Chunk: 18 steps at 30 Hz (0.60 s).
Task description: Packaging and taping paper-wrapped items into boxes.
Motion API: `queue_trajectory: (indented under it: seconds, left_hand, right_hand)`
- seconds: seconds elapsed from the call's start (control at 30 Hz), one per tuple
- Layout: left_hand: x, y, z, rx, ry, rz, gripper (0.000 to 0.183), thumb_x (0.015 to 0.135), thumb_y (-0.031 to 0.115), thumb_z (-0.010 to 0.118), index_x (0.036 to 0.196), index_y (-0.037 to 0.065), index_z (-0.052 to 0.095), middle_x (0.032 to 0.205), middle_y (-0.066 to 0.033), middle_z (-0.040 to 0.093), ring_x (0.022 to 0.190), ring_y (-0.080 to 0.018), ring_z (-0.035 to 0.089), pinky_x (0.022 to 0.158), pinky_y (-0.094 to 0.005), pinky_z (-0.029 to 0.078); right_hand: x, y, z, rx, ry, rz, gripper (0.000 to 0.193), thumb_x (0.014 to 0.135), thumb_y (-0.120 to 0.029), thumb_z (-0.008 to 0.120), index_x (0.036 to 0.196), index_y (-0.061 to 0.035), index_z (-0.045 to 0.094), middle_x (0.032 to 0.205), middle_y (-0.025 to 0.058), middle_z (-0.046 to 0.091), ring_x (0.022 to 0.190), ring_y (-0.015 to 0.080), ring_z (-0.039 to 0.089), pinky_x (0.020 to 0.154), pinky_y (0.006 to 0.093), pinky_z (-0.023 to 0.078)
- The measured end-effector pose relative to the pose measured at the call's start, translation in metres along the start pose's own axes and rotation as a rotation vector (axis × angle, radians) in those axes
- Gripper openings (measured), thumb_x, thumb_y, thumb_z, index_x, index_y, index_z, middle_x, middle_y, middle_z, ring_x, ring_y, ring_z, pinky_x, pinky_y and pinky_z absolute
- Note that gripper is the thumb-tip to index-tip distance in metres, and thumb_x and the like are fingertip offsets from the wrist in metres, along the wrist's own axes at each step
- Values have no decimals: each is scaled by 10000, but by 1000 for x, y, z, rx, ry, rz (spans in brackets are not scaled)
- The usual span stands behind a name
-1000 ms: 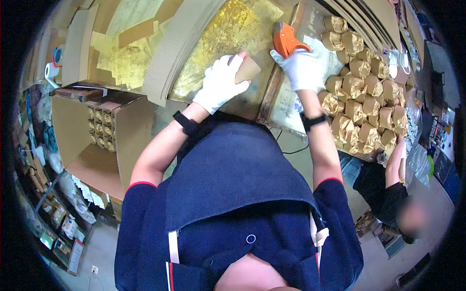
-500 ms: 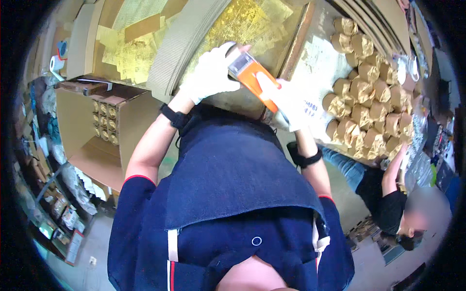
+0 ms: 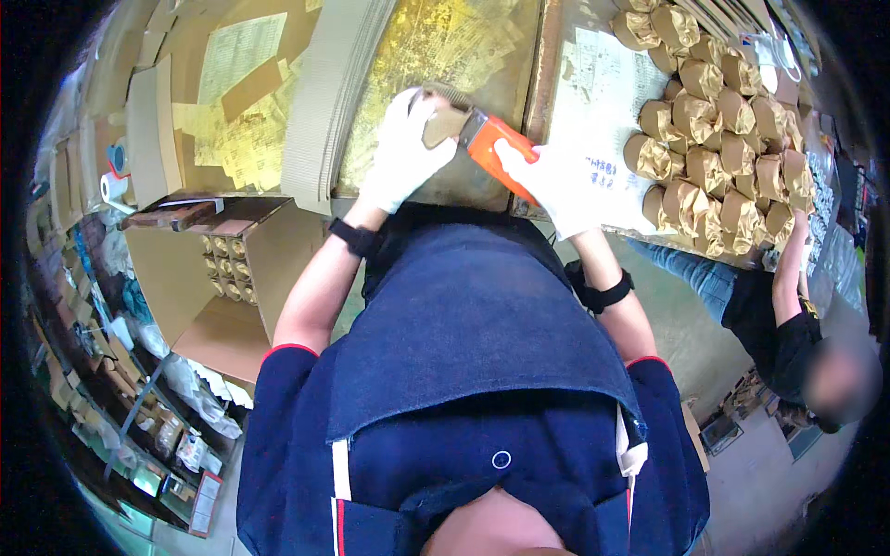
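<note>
In white gloves, both my hands are together over the worktop in front of my apron. My left hand is closed around a brown curved piece with a ridged grey-brown edge at its top; its exact kind I cannot make out. My right hand grips an orange hand tool, fingers wrapped over its body. The tool tilts up to the left, and its dark end lies against or close beside the brown piece. Part of the tool is hidden under the right glove.
Several brown-paper-wrapped pieces crowd the right side. Corrugated cardboard sheets lie left of my hands. Below them an open carton holds small wrapped items. A co-worker reaches toward the wrapped pieces from the right.
The brown piece now shows more of its face in my left hand. The orange tool lies flatter, with its dark end beside the piece. The whole view has shifted slightly.
</note>
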<state>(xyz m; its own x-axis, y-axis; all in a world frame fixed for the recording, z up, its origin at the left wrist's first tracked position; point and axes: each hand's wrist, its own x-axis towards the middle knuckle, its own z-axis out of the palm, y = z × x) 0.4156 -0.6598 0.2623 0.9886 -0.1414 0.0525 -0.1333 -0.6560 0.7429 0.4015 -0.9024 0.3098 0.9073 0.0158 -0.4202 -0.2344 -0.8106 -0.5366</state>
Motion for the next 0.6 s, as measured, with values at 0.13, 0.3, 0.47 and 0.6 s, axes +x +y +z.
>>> queue_trajectory:
  seconds: [0.13, 0.3, 0.47, 0.6]
  left_hand:
    - [-44, -20, -20, 34, -22, 71, 343, 694, 209, 838, 953, 59, 671, 1425, -246, 478, 1280, -427, 496, 1072, -477, 425]
    - [-39, 29, -55, 362, 9, 195, 554, 695, 260, 857, 1186, 144, 629, 1413, -253, 487, 1240, -419, 538, 1018, -478, 475]
    - [-17, 22, -46, 265, -185, 22, 648, 746, 184, 747, 1363, 157, 550, 1231, -192, 548, 1160, -369, 567, 964, -425, 502]
    - [1, 3, -143, 23, 33, -82, 809, 697, 277, 828, 1410, 104, 487, 1260, -143, 563, 1160, -293, 573, 992, -401, 483]
  right_hand:
    - [9, -15, -11, 175, 71, 135, 611, 770, -647, 755, 687, -49, 655, 628, 64, 614, 598, 175, 574, 588, 319, 474]
    - [72, -23, -27, -71, 334, -88, 544, 866, -581, 664, 958, -52, 750, 893, 118, 730, 718, 290, 687, 690, 373, 540]
    - [114, -22, -20, -577, 548, -416, 416, 878, -479, 692, 955, -71, 715, 776, 157, 681, 688, 297, 684, 610, 432, 546]
    - [118, 3, -7, -664, 671, -417, 454, 851, -527, 700, 913, -78, 714, 685, 181, 657, 648, 370, 653, 586, 466, 539]
